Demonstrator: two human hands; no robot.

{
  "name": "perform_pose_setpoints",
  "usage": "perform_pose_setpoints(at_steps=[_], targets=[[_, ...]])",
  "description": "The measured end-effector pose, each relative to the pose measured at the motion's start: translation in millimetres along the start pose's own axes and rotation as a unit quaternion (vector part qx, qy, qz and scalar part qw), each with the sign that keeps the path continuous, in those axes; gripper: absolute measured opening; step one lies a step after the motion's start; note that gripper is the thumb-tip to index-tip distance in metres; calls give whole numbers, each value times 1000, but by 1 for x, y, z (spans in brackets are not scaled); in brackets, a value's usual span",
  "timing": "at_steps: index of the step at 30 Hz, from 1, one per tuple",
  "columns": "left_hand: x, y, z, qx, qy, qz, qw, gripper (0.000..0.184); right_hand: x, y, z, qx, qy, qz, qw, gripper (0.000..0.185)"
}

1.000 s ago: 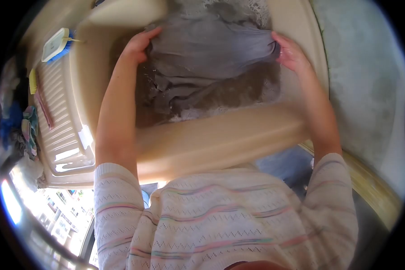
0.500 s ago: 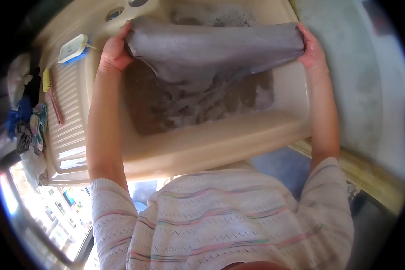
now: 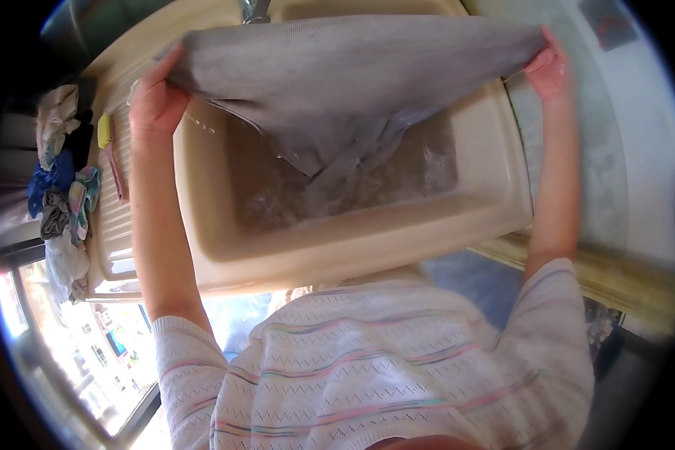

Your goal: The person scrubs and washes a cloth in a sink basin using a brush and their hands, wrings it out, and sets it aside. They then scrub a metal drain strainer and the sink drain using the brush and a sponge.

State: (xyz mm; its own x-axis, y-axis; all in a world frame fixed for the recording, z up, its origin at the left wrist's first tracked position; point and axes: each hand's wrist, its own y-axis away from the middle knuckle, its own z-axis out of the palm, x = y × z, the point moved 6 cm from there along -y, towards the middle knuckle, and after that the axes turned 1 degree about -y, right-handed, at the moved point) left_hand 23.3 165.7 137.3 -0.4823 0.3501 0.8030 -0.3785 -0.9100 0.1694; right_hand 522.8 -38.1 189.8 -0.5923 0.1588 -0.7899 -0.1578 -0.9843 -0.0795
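Note:
A wet grey cloth garment [image 3: 352,67] is stretched wide between my two hands above the basin. My left hand [image 3: 157,101] is closed on its left end, with the thumb on top. At the far right corner, my right hand [image 3: 549,71] pinches the other end. The garment's lower part hangs down in folds into murky water [image 3: 277,199]. Around the water stands the beige sink basin [image 3: 352,251]. What kind of garment it is I cannot make out.
A ribbed washboard surface [image 3: 116,232] lies left of the basin, with a yellow-headed brush [image 3: 105,131] with a pink handle on it. Several crumpled clothes [image 3: 52,180] lie beyond its left edge. A metal tap [image 3: 255,10] stands at the back. A pale wall [image 3: 600,150] rises on the right.
Both hands have moved outward and slightly apart, lifting the garment higher and spreading it wider. More of it is out of the water. The white-and-blue brush is now hidden behind my left hand.

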Motion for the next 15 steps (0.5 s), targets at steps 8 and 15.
perform_pose_setpoints(at_steps=[8,15], targets=[[12,88,35,-84,-475,-28,876,58,-64,8,-5,238,177,-112,948,26],[-41,130,6,-137,-608,-203,755,53,-6,10,11,204,403,21,892,21]])
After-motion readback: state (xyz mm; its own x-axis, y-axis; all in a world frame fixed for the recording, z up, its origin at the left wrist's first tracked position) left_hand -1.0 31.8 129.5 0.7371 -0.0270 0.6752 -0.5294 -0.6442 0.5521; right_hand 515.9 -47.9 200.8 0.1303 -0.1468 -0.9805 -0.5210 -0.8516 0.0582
